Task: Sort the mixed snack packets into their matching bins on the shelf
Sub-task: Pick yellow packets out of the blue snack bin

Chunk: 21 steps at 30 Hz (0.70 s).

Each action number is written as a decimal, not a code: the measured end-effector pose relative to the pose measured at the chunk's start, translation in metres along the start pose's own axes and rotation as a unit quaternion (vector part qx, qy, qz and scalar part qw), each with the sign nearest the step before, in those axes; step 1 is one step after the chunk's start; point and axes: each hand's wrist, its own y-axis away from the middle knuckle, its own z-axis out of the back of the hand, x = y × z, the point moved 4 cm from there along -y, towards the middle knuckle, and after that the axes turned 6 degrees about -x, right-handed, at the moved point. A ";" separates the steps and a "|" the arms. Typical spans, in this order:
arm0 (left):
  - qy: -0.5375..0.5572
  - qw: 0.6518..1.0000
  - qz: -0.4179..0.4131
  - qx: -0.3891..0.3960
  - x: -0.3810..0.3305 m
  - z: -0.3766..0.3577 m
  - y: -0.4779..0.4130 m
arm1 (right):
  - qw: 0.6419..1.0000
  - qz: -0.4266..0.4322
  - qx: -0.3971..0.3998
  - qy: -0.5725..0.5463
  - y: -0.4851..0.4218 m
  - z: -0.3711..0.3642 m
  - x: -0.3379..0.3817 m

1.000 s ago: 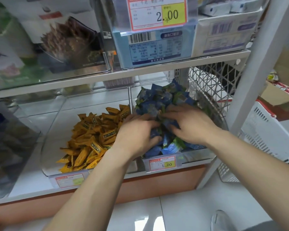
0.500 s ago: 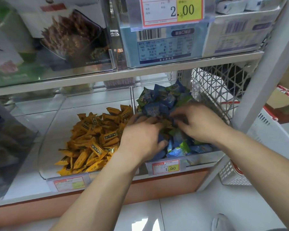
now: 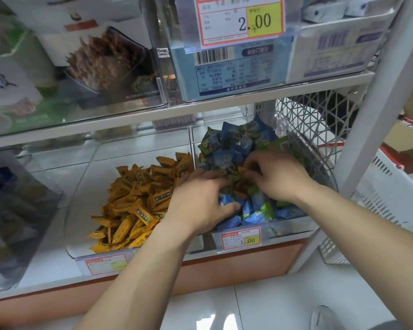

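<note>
Head view looks down at a white metal shelf [image 3: 153,119] carrying clear, hard plastic bins with rounded corners. The left bin [image 3: 81,184] holds a loose heap of yellow packets [image 3: 138,206], small glossy pillow-shaped wrappers with crimped ends and dark printed labels. The right bin [image 3: 293,228] is piled high with blue and green packets [image 3: 239,141] of the same crinkly foil kind, and a few orange-brown wrappers [image 3: 241,184] show among them between the hands. Both hands are sunk in this right-hand pile. The left hand [image 3: 198,203] lies palm down at the near left of the heap, its fingers curled with the tips buried under packets and the thumb pressed against a blue one; whether its grip holds anything cannot be told. The right hand [image 3: 277,177] reaches in from the right with fingers bent down into the middle of the pile, and its grip is likewise hidden by the wrappers. A red-bordered price tag [image 3: 240,239] sits on the right bin's front lip. Just beside that bin stands a white plastic lattice basket [image 3: 315,120].
</note>
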 end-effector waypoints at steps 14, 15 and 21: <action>0.191 0.964 0.111 -0.150 -0.002 0.017 -0.007 | 0.916 -0.055 -0.063 -0.393 0.009 0.018 0.011; 0.170 0.968 0.115 -0.146 0.002 0.016 -0.007 | 0.954 -0.031 -0.054 -0.295 0.007 0.013 0.008; 0.166 0.973 0.127 -0.100 0.013 0.008 -0.005 | 0.992 0.011 0.128 -0.009 -0.005 -0.017 0.001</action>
